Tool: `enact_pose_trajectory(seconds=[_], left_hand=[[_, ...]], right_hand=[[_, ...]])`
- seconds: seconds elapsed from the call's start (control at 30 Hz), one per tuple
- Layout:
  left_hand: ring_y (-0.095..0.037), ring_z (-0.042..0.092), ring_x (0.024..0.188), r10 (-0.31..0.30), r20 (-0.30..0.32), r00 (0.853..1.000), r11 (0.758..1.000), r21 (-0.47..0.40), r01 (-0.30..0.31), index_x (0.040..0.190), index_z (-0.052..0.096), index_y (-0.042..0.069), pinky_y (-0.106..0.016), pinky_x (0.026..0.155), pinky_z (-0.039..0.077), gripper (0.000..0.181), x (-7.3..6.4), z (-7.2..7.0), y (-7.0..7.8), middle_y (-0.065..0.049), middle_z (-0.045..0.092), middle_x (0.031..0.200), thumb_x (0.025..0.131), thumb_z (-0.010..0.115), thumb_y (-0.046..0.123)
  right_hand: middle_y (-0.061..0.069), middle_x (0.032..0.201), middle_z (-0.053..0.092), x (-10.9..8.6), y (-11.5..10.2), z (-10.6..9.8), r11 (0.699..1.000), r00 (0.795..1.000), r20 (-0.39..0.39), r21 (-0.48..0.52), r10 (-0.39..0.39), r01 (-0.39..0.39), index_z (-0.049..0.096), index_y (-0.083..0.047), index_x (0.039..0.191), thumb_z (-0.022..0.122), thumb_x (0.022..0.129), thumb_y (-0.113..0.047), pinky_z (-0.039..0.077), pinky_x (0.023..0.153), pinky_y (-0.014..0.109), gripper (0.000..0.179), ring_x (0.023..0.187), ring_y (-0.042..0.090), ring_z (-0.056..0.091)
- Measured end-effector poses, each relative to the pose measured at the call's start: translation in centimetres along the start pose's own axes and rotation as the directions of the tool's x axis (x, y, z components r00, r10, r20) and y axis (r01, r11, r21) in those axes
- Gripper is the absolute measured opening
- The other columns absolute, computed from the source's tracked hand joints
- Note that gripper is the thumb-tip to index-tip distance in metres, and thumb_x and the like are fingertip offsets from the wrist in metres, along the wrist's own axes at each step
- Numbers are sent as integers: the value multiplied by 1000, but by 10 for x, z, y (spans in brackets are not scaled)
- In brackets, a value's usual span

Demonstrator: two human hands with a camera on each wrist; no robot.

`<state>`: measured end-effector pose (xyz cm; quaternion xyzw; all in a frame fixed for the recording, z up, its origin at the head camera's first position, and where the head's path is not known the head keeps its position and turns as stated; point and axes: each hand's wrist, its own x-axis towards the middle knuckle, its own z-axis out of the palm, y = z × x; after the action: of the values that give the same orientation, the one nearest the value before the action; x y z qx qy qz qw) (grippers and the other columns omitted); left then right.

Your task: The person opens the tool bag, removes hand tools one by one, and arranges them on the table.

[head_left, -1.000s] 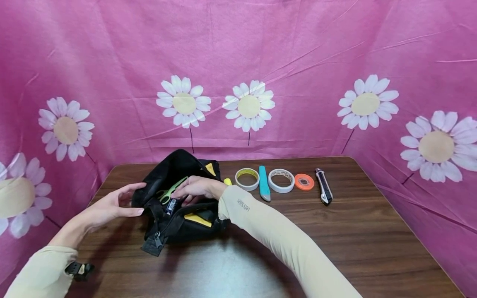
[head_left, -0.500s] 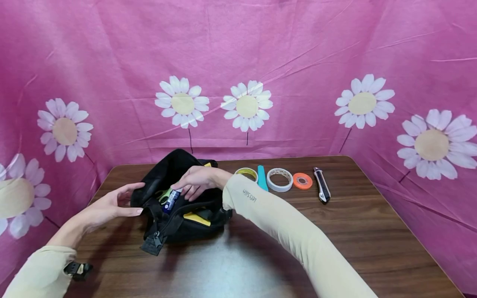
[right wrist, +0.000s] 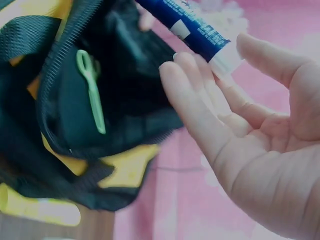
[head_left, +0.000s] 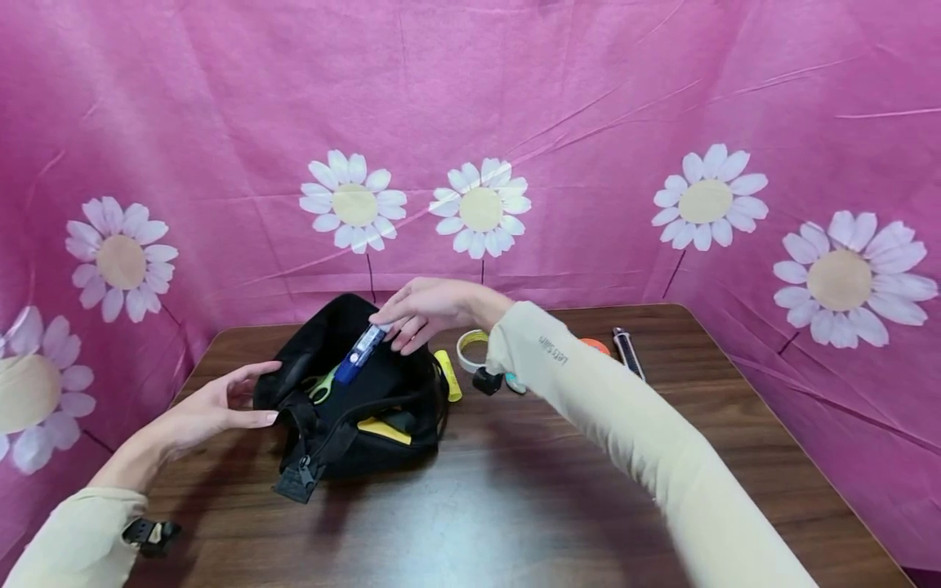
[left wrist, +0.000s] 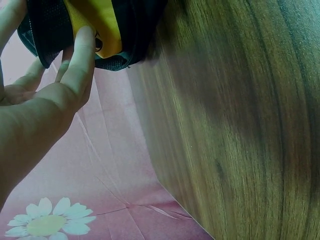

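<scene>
A black zippered bag (head_left: 397,457) with yellow patches lies unzipped on the table, its mouth facing up. At its left end my left hand (head_left: 213,404) grips the fabric, thumb and fingers apart on it; the left wrist view has a fingertip against the yellow patch (left wrist: 102,20). Over the bag's mouth my right hand (head_left: 434,310) pinches a blue glue stick (head_left: 358,356) by its white end, between thumb and fingers, the stick slanting down to the left. Inside the bag lie green-handled scissors (right wrist: 92,92), partly hidden.
To the bag's right stands a row on the wooden table (head_left: 515,490): a yellow tube (head_left: 448,376), a tape roll (head_left: 463,351), a mostly hidden turquoise item (head_left: 517,384), an orange roll (head_left: 595,345) and a box cutter (head_left: 627,351). My right sleeve covers part of it. A pink flowered cloth hangs behind.
My right hand has lifted the glue stick from inside the bag, up and to the right. The scissors it was beside stay in the bag. My left hand keeps its hold on the bag.
</scene>
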<state>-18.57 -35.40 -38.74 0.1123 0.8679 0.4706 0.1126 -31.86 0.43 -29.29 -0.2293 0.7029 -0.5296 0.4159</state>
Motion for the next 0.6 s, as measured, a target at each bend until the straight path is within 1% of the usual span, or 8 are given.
enact_pose_trajectory(seconds=[0.1, 0.17, 0.2, 0.27, 0.37, 0.43, 0.53, 0.6], left_hand=[[-11, 58, 110, 5, -3, 1000, 1000, 1, -5, 156, 30, 4, -26, 85, 48, 78, 0, 1, -1, -25, 56, 130, 93, 75, 15], [-10, 58, 110, 8, -4, 1000, 1000, -1, -8, 156, 30, 3, -25, 85, 48, 78, 0, 1, -2, -25, 57, 129, 93, 75, 14], [-10, 58, 110, 11, -4, 1000, 1000, -2, -11, 156, 30, 3, -25, 85, 48, 78, 0, 2, -2, -25, 57, 128, 93, 74, 14], [-10, 58, 109, 13, -3, 1000, 1000, -7, -13, 156, 30, 3, -25, 85, 48, 77, 0, 2, -3, -25, 58, 127, 93, 74, 14], [-9, 58, 109, 17, -5, 1000, 1000, -6, -17, 156, 30, 3, -25, 85, 48, 77, 1, 3, -3, -24, 58, 126, 93, 74, 13], [-9, 58, 109, 18, -7, 1000, 1000, 2, -18, 156, 30, 3, -25, 85, 47, 77, 1, 3, -3, -23, 58, 127, 94, 74, 14], [-10, 58, 108, 16, -10, 1000, 1000, 12, -16, 156, 30, 4, -26, 85, 47, 77, 1, 3, -3, -23, 59, 126, 93, 74, 14], [-11, 58, 108, 16, -11, 1000, 1000, 19, -15, 156, 30, 4, -26, 85, 46, 77, 2, 3, -4, -22, 58, 126, 93, 74, 14]], right_hand=[[26, 116, 68, -18, 1, -20, 996, 999, -19, 83, -35, 37, 68, 0, 120, 68, 99, -22, 53, 92, 49, 31, 93, 33, 70], [26, 119, 67, -32, 5, -35, 988, 998, -31, 145, -50, 54, 67, 1, 119, 65, 101, -22, 51, 96, 51, 29, 99, 34, 69], [29, 122, 64, -40, 7, -42, 984, 998, -42, 169, -56, 63, 67, 1, 118, 64, 101, -21, 49, 98, 52, 28, 101, 35, 69], [31, 126, 62, -56, 14, -58, 977, 996, -74, 201, -59, 73, 65, 1, 118, 60, 102, -20, 48, 100, 52, 27, 106, 36, 67], [33, 128, 60, -82, 30, -83, 964, 988, -150, 253, -46, 83, 61, 0, 120, 58, 103, -20, 46, 102, 53, 27, 113, 40, 64], [30, 125, 62, -99, 44, -98, 955, 979, -201, 280, -42, 99, 57, -1, 124, 57, 104, -21, 46, 102, 51, 28, 117, 41, 61], [24, 125, 63, -129, 67, -118, 931, 964, -263, 341, -41, 133, 52, -2, 129, 54, 106, -23, 47, 102, 48, 31, 118, 39, 61], [21, 125, 63, -150, 83, -129, 907, 955, -294, 388, -50, 167, 49, -4, 130, 52, 107, -21, 47, 102, 46, 29, 116, 36, 62]])
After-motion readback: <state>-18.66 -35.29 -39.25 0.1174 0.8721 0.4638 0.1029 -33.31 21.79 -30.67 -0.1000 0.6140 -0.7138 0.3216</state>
